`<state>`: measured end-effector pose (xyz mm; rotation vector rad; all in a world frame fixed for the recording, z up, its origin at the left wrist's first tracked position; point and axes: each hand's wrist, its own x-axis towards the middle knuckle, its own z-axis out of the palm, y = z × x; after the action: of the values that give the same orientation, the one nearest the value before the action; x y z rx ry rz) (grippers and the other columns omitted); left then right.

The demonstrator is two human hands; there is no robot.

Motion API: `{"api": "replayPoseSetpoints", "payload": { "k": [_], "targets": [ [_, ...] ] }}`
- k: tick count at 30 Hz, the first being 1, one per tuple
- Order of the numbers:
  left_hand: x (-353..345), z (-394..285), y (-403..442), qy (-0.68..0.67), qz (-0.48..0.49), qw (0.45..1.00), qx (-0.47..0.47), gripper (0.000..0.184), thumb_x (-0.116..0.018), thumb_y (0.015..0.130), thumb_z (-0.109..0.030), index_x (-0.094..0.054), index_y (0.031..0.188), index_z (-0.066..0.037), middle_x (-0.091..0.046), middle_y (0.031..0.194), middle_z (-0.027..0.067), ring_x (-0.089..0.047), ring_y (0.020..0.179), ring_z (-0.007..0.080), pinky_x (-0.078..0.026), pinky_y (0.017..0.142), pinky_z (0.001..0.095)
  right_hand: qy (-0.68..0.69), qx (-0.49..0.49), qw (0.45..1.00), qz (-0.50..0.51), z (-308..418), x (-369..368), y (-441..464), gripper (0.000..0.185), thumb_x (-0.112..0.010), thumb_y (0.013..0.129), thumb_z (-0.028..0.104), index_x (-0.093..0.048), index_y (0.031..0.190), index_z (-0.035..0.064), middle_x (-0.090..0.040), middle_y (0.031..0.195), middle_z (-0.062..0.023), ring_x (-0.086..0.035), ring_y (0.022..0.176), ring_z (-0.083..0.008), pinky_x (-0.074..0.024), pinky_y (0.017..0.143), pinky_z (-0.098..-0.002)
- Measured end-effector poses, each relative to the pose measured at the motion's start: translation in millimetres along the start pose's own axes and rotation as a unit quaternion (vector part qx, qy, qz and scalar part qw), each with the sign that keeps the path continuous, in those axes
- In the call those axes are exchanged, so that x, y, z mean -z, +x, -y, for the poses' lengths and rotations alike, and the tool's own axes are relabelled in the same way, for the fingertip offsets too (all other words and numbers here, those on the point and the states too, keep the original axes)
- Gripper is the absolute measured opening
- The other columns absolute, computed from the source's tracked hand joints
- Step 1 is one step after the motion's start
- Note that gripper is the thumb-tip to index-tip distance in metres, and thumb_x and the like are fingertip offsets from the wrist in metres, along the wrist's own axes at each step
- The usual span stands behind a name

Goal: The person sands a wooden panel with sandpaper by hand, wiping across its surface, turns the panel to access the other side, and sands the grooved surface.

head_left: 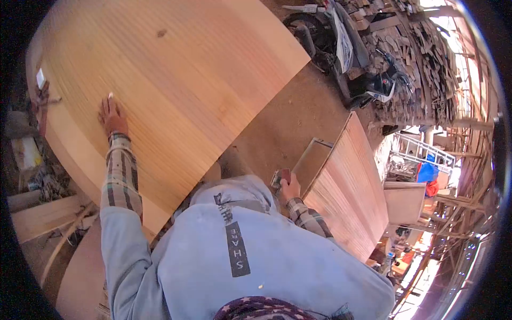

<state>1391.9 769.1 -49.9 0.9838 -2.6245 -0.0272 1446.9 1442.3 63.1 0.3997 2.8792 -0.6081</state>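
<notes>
A large, pale wooden panel [213, 69] with striped grain and a dark knot fills the upper left of the head view. My left hand [113, 118] lies flat on it near its left side, fingers stretched out; a small white spot shows at one fingertip. My right hand [290, 189] is off the panel, low beside my body, with its fingers wrapped round a small block [279, 179], dark and reddish-brown. The block's underside is hidden, so its exact kind is unclear. A second wooden panel [349, 186] leans just right of that hand.
A motorbike [352, 58] stands past the panel's far right corner, before a tall stack of wood offcuts [416, 69]. Bare dirt floor [288, 117] shows between the panels. A metal ladder [421, 149] is at the right. Timber pieces [48, 218] lie at left.
</notes>
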Motion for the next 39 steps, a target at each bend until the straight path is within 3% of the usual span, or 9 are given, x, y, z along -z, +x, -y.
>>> {"api": "replayPoseSetpoints", "payload": {
  "k": [3,7,14,19,28,31,33,35,39],
  "targets": [
    [-1,0,-1,0.007,-0.005,1.0,0.005,0.048,-0.043,0.101,-0.034,-0.038,0.148,-0.023,-0.035,0.154,0.0027,-0.028,0.144,0.0232,-0.021,0.116,0.0485,0.011,0.013,0.999,0.041,9,-2,55,0.031,-0.064,0.083,0.027,-0.061,0.103,0.0033,-0.063,0.084,-0.0205,-0.061,0.08,-0.0412,-0.0487,0.074,-0.0486],
    [2,-17,-2,-0.001,0.014,1.0,0.023,0.048,-0.04,0.102,-0.034,-0.037,0.148,-0.022,-0.033,0.155,0.0011,-0.027,0.145,0.0222,-0.02,0.116,0.0502,0.017,0.259,0.959,-0.117,72,-12,181,0.019,-0.067,0.084,0.022,-0.065,0.085,0.0032,-0.066,0.087,-0.0145,-0.063,0.081,-0.0297,-0.0472,0.072,-0.0425],
    [1,-76,-2,0.102,0.027,0.965,0.239,0.051,-0.04,0.1,-0.038,-0.037,0.147,-0.019,-0.032,0.156,0.0011,-0.027,0.144,0.0242,-0.021,0.111,0.0637,-0.131,0.419,0.891,-0.113,192,-33,329,0.014,-0.064,0.089,0.02,-0.067,0.099,0.0103,-0.065,0.097,-0.0119,-0.061,0.091,-0.0326,-0.0475,0.079,-0.044],
    [9,-82,1,0.118,0.011,0.965,0.232,0.052,-0.042,0.1,-0.038,-0.038,0.147,-0.019,-0.034,0.154,0.0043,-0.029,0.143,0.0253,-0.024,0.109,0.0651,-0.005,0.461,0.887,-0.032,231,-59,362,0.017,-0.063,0.09,0.023,-0.069,0.101,0.0118,-0.067,0.094,-0.0115,-0.063,0.09,-0.0309,-0.0491,0.08,-0.0417],
    [14,-86,10,0.095,-0.01,0.971,0.219,0.05,-0.045,0.098,-0.035,-0.04,0.146,-0.018,-0.036,0.152,0.0057,-0.032,0.141,0.0273,-0.024,0.108,0.0646,0.048,0.461,0.886,0.009,507,-162,427,0.022,-0.059,0.09,0.022,-0.066,0.109,0.0129,-0.068,0.099,-0.0148,-0.063,0.094,-0.036,-0.0494,0.082,-0.048],
    [7,-82,7,0.097,-0.018,0.974,0.204,0.051,-0.044,0.099,-0.034,-0.039,0.146,-0.018,-0.035,0.153,0.0053,-0.032,0.141,0.0276,-0.024,0.109,0.0639,0.046,0.472,0.878,-0.062,468,-137,409,0.019,-0.06,0.088,0.019,-0.064,0.105,0.0114,-0.065,0.093,-0.0174,-0.062,0.091,-0.0376,-0.0482,0.08,-0.0504],
    [8,-83,8,0.091,0.002,0.972,0.215,0.05,-0.044,0.099,-0.034,-0.04,0.146,-0.016,-0.035,0.153,0.0072,-0.032,0.141,0.0283,-0.023,0.11,0.0629,-0.091,0.425,0.899,0.06,395,-113,402,0.028,-0.054,0.091,0.02,-0.062,0.116,0.0112,-0.064,0.11,-0.0113,-0.059,0.108,-0.0312,-0.0466,0.09,-0.0465],
    [15,-96,10,0.093,-0.003,0.971,0.22,0.049,-0.044,0.099,-0.033,-0.042,0.145,-0.015,-0.035,0.153,0.0075,-0.033,0.14,0.0284,-0.024,0.11,0.0619,-0.008,0.461,0.884,-0.078,312,-81,376,0.019,-0.059,0.09,0.023,-0.066,0.103,0.011,-0.066,0.1,-0.0108,-0.062,0.092,-0.0334,-0.0476,0.083,-0.0448],
    [-2,-75,6,0.062,-0.026,0.976,0.205,0.047,-0.042,0.099,-0.032,-0.044,0.143,-0.014,-0.036,0.153,0.0081,-0.033,0.141,0.0273,-0.028,0.112,0.0564,-0.046,0.31,0.949,-0.03,173,0,311,0.016,-0.06,0.088,0.018,-0.066,0.102,0.0107,-0.065,0.1,-0.014,-0.061,0.094,-0.0351,-0.0471,0.082,-0.0443]
  ]
}}
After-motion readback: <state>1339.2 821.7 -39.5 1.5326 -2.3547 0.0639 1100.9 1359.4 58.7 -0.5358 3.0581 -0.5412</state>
